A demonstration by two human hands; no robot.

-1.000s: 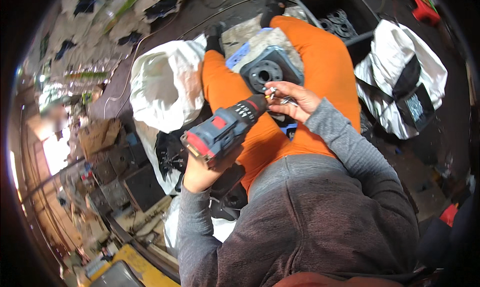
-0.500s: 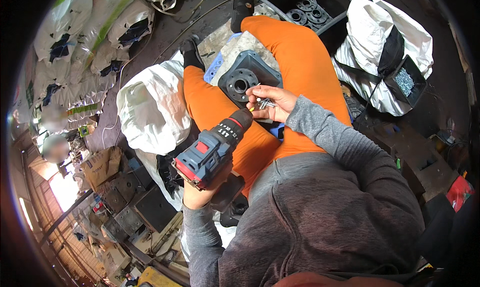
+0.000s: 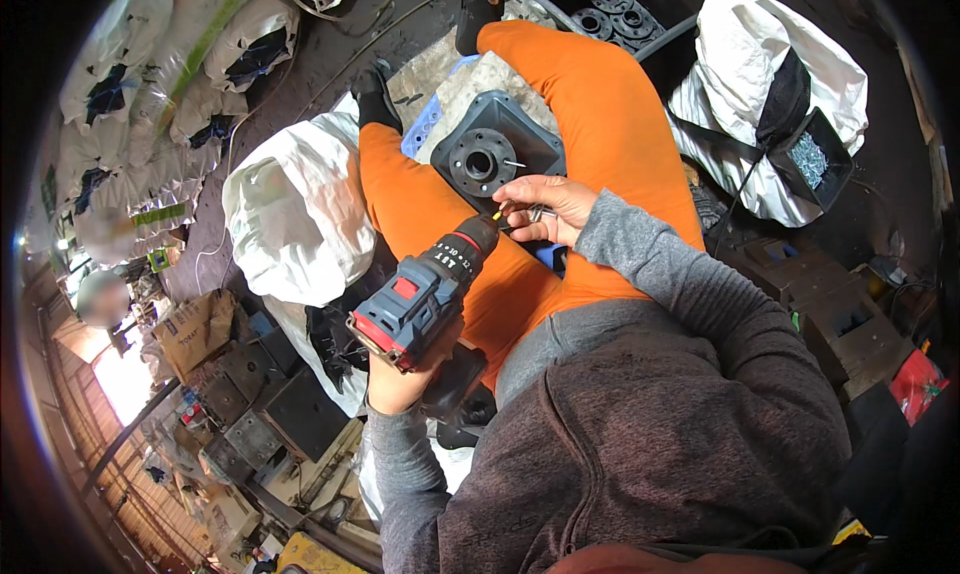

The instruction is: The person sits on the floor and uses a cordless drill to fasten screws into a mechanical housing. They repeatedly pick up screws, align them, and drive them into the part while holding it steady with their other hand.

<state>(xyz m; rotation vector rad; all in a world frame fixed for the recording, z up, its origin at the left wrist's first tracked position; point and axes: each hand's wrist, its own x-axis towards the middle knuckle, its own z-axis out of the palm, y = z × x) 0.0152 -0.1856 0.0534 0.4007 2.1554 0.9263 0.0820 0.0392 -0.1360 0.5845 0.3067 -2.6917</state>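
Observation:
My left hand (image 3: 398,382) is wrapped round the grip of a cordless drill (image 3: 412,299), blue-grey, black and red. Its yellow-tipped bit (image 3: 497,215) points up towards my right hand (image 3: 558,202). Several silvery screws (image 3: 541,213) are held in the bent fingers of that hand, partly hidden by them. Just beyond the fingertips lies a round black flange (image 3: 480,161) with a central hole, set on a dark square plastic part (image 3: 533,134) between my knees. One loose-looking screw (image 3: 514,163) sticks out at the flange's right side.
A white sack (image 3: 290,214) stands by my left leg. To the right, a black bin (image 3: 810,164) of small screws sits against another white sack (image 3: 740,64). A dark crate (image 3: 680,36) with several black flanges is at the top. Filled bags (image 3: 150,84) line the left.
My right hand has drawn back slightly from the flange, and the screw there now shows apart from the fingers. The drill stays close to that hand. The whole view has shifted slightly.

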